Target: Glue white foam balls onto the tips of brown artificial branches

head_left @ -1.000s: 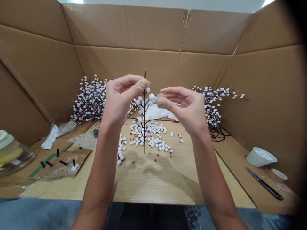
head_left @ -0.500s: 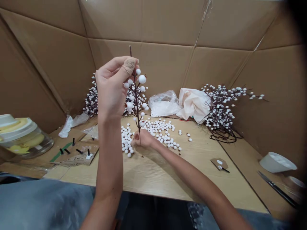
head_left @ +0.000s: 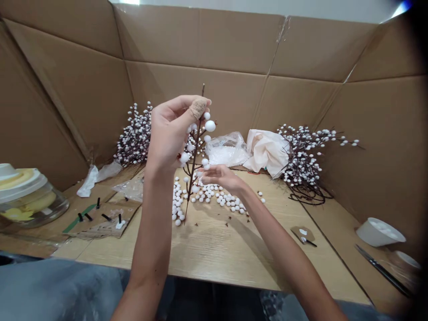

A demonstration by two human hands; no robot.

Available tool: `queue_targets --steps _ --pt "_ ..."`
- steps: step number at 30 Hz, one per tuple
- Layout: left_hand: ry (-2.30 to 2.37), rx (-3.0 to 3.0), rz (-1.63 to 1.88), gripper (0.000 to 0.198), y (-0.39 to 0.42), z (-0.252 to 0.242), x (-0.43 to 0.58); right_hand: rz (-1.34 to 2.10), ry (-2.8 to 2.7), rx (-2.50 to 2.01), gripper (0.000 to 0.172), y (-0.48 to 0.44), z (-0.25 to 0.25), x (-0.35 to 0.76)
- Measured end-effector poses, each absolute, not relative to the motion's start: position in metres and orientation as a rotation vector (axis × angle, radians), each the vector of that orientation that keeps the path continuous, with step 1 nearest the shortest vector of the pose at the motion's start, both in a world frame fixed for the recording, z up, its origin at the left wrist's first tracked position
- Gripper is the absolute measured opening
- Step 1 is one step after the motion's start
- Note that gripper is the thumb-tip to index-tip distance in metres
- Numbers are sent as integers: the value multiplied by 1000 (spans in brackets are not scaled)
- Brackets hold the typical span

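My left hand [head_left: 175, 129], with a tan bandage on its thumb, pinches a dark artificial berry branch [head_left: 193, 171] near its upper end. The branch slants almost upright, bare end on top, with white berries on its short side twigs. My right hand [head_left: 222, 177] is at the lower right side of the branch, fingertips together at a white berry [head_left: 199, 174]; the fingers partly hide their hold. Loose white berries [head_left: 230, 203] lie spread on the table [head_left: 217, 249] behind and below the branch.
Bunches of berry branches stand at the back left [head_left: 133, 138] and right [head_left: 304, 156]. Between them lie a clear plastic bag [head_left: 227, 150] and crumpled white cloth [head_left: 267, 151]. Scissors [head_left: 381, 267] and a white bowl [head_left: 379, 234] are at right. Cardboard walls [head_left: 200, 40] enclose the table.
My right hand has moved up and to the right, from the branch's lower tip to its side twigs. The left hand and branch appear lower and further right; the view has shifted too.
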State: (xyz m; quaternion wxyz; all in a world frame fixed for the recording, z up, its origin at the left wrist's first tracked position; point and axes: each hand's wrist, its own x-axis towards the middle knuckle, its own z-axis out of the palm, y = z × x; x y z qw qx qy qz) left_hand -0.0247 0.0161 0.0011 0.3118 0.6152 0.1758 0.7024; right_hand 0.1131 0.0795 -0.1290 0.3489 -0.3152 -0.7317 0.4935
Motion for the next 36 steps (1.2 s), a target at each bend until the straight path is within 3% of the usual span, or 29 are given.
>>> queue_targets --steps 4,16,27,36 --pt "559 1735 1785 10 13 1 -18 1380 -1652 -525 24 66 -90 145" --pt "551 1955 1470 9 -1 -5 14 1002 -1363 -260 8 7 -26 198" --pt "439 1943 1391 10 -2 -13 36 892 -1441 -406 22 -6 -20 205" --pt "447 1934 1443 11 -3 -13 37 879 -1458 -409 24 -6 -21 204"
